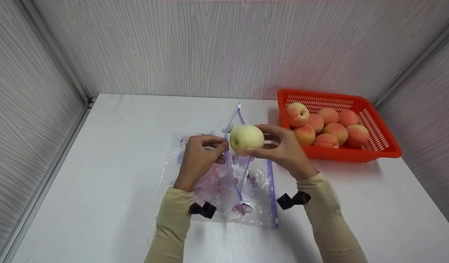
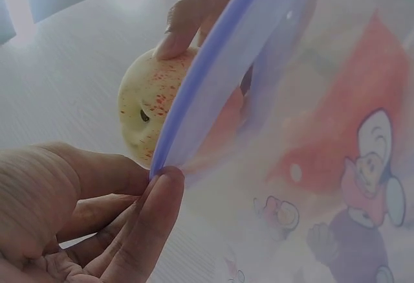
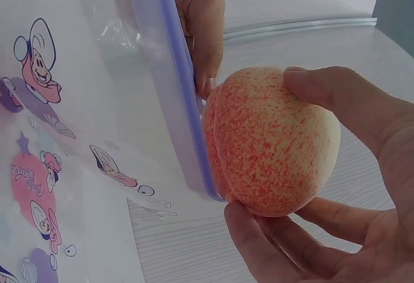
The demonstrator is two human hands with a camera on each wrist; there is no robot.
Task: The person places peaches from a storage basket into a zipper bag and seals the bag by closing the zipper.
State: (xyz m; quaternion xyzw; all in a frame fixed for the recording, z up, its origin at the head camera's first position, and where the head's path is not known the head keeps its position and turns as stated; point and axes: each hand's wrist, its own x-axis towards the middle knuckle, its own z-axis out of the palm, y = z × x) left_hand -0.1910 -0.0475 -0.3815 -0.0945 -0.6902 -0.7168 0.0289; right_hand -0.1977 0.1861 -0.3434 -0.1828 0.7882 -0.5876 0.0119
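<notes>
My right hand (image 1: 287, 152) holds a pale yellow peach (image 1: 247, 138) between thumb and fingers, above the table. Red speckles cover one side of the peach (image 3: 275, 144) in the right wrist view. With thumb and fingertips, my left hand (image 1: 199, 157) pinches the purple edge of a clear zip bag (image 1: 257, 210) printed with cartoon figures. The bag's mouth gapes, and the peach is right at its purple edge (image 2: 187, 95). Part of the bag lies on the table under both hands.
A red plastic basket (image 1: 350, 155) stands at the back right, holding several peaches (image 1: 335, 133). The white table (image 1: 111, 164) meets a panel wall (image 1: 173, 47) at the back, with side panels at left and right.
</notes>
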